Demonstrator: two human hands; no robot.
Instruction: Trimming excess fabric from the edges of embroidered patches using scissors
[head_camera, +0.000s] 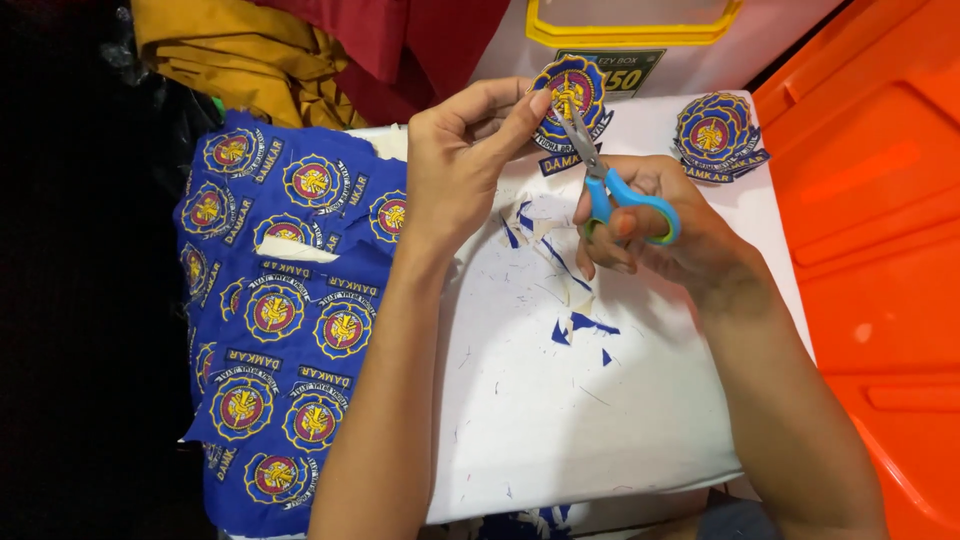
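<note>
Pinching round embroidered patch (570, 92) at far edge, left hand (455, 165) presents it; right hand (650, 225) grips blue scissors (605, 180), blades pointing far-left into patch.

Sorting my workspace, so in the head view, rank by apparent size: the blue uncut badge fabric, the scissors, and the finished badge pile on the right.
1. Blue badge fabric, clearly largest.
2. Scissors and finished badge pile: look similar, not ranked.
</note>
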